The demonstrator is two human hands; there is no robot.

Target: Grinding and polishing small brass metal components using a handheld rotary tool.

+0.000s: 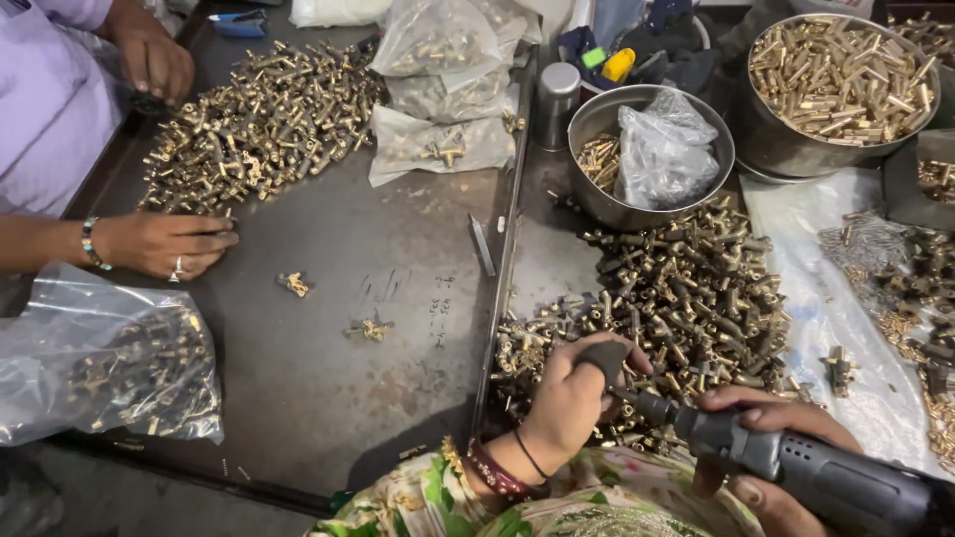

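Hundreds of small brass fittings cover the dark metal table (328,298), so the loose stock looks far larger than anything visibly finished. Biggest of all, just beyond the left hand's grip, lies the wide heap of brass fittings (686,298); it is still large, which suggests most of the work is left. Farther off stand a large steel bowl (841,85) full of brass pieces and a smaller steel basin (607,204) holding a plastic bag. Across the table a second heap (264,124) lies before a co-worker's hands (164,244), with a filled clear bag (104,363) near them that seems to be packed output.

Right hand (766,457) is wrapped shut around a grey power driver (796,462), its tip pointing toward the left hand. Left hand (572,398) is closed on a small dark piece (604,356) at the heap's near edge, meeting the driver's tip; the exact contact is hidden.
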